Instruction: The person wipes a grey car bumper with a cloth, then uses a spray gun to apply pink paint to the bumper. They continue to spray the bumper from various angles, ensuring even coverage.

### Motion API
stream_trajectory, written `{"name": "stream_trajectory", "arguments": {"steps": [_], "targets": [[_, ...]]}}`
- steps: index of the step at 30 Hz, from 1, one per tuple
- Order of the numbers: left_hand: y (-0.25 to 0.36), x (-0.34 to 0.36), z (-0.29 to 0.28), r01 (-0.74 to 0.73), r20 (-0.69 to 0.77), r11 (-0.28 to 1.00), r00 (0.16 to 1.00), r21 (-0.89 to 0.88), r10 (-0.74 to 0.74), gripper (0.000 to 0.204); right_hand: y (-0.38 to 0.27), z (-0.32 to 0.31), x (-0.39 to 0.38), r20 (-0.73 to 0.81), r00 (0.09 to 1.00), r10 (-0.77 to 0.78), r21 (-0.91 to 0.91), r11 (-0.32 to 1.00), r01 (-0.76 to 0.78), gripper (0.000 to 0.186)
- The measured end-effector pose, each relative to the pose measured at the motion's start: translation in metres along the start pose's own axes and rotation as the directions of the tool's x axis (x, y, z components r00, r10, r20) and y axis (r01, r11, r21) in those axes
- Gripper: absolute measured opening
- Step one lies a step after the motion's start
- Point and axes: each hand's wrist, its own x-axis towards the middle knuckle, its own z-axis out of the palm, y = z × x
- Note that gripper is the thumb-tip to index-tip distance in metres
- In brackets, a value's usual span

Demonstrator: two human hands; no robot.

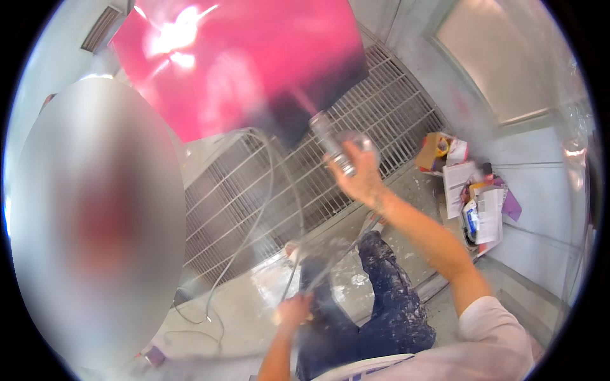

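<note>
My right hand (359,174) is closed around a silver spray gun (328,136), held up and pointed at a glossy pink panel (254,57). A faint pink streak of spray runs from the nozzle to the panel. Dark grey shows along the panel's lower right edge. Low in front of my legs, my left hand (293,311) grips a thin grey hose (298,209), which loops up toward the panel. Motion blurs the fingers of this hand a little.
Metal floor grating (400,89) lies under the panel, bordered by a concrete floor (406,171). Boxes, papers and a bottle pile (473,197) sits against the right wall. A large blurred oval (98,222) hides the left side.
</note>
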Motion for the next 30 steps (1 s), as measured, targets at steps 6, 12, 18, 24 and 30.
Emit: {"name": "stream_trajectory", "arguments": {"steps": [6,12,18,24,30], "targets": [[-0.046,-0.021,0.019,0.12,-0.027,0.992,0.993,0.045,-0.119,0.052,-0.032,0.066,-0.038,0.41,0.912,-0.005,0.062,0.998,-0.023,0.037],[-0.04,0.004,0.057,-0.078,-0.09,0.993,0.992,0.089,0.086,0.051,-0.015,-0.001,-0.026,0.445,0.888,0.113,0.246,0.938,-0.243,0.039],[-0.007,0.069,0.074,-0.323,-0.262,0.919,0.888,0.229,0.377,0.051,0.035,-0.134,-0.042,-0.018,0.927,0.374,0.429,0.841,-0.331,0.043],[-0.021,0.157,0.106,-0.25,-0.484,0.886,0.763,0.391,0.429,0.05,0.12,-0.11,-0.08,-0.457,0.881,0.124,0.353,0.934,0.052,0.047],[-0.052,0.217,0.126,-0.237,-0.479,0.841,0.732,0.487,0.484,0.048,0.142,0.024,-0.121,-0.094,0.975,-0.203,0.192,0.957,0.218,0.038]]}}
